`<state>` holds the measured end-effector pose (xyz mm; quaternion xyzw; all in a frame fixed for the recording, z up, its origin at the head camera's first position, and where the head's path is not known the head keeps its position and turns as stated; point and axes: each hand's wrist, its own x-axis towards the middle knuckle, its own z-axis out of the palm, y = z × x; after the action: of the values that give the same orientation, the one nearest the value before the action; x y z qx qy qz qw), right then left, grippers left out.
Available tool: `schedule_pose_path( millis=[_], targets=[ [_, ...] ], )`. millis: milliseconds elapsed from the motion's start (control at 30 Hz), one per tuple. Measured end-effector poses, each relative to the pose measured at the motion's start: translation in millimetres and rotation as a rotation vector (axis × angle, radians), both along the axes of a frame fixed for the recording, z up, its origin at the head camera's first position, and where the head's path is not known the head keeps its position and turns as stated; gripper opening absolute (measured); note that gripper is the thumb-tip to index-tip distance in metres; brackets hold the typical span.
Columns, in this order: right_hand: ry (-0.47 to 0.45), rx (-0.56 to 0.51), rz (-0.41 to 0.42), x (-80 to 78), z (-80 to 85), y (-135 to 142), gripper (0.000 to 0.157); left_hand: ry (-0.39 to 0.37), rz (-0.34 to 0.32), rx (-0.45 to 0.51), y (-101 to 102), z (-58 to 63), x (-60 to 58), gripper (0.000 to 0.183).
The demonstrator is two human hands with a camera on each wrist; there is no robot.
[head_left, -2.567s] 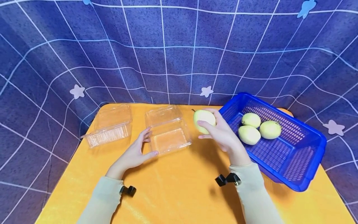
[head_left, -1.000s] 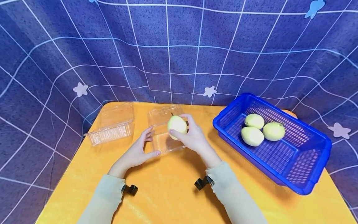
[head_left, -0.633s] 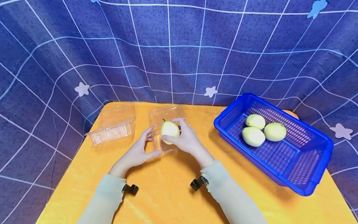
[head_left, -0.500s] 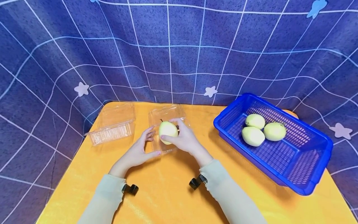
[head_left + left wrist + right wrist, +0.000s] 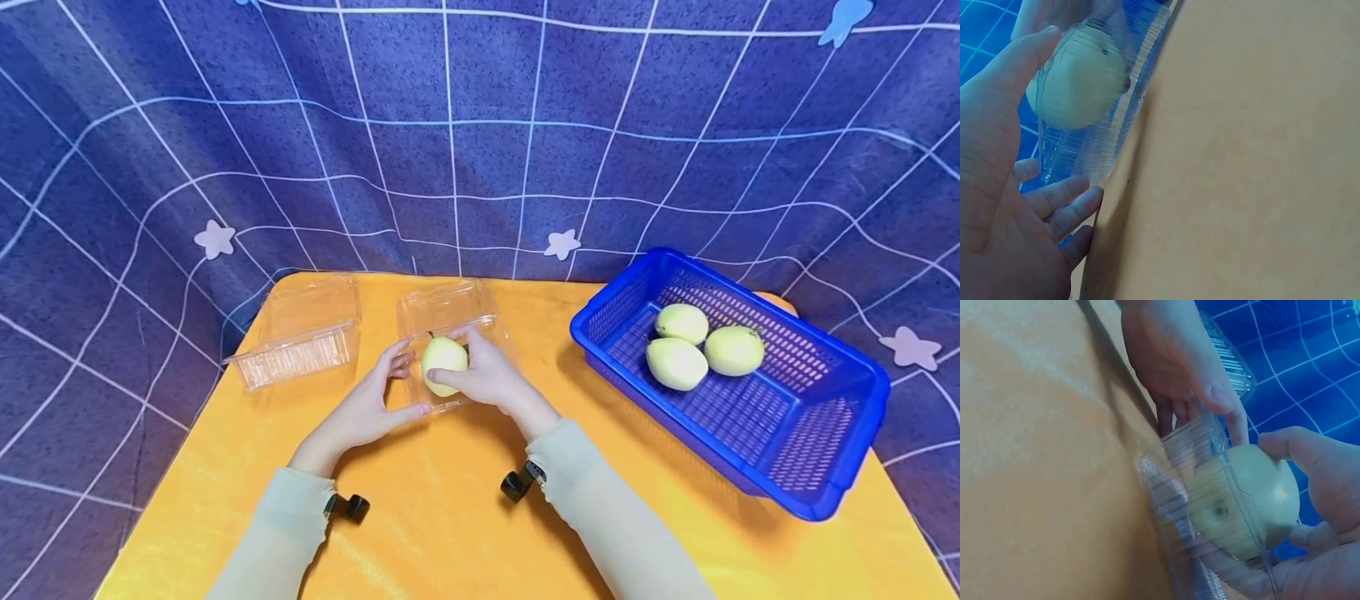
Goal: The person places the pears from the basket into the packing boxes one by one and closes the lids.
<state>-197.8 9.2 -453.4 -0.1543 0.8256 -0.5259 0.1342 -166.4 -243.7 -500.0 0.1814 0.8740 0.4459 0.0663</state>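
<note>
A pale yellow-green pear (image 5: pixel 444 367), its stem pointing up and away, is gripped by my right hand (image 5: pixel 483 372) between thumb and fingers. The pear sits inside the base of a clear plastic clamshell box (image 5: pixel 447 308), whose lid is folded back. Through the see-through wall in the right wrist view the pear (image 5: pixel 1254 500) shows low in the box. My left hand (image 5: pixel 367 410) rests at the box's left front corner, thumb at the front edge and fingers relaxed along the left side. In the left wrist view that thumb lies by the box's rim (image 5: pixel 1054 147).
A second clear clamshell box (image 5: pixel 296 354) stands opened at the left. At the right, a blue plastic basket (image 5: pixel 765 475) holds three more pears (image 5: pixel 677 364). The orange-covered table (image 5: pixel 442 517) ends at the back against a blue gridded curtain (image 5: pixel 480 150).
My right hand has carried the pear leftward from beside the basket, then down into the middle clamshell box. My left hand has stayed at the box's corner.
</note>
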Motion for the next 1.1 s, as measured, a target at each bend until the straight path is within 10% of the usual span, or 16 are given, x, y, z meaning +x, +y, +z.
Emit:
schedule_pose_path(
  millis=[1100],
  targets=[
    [-0.016,0.167,-0.014,-0.4,-5.3,-8.7,0.072,0.027,0.007,-0.023,-1.5,-4.5,-1.5,0.114]
  ],
)
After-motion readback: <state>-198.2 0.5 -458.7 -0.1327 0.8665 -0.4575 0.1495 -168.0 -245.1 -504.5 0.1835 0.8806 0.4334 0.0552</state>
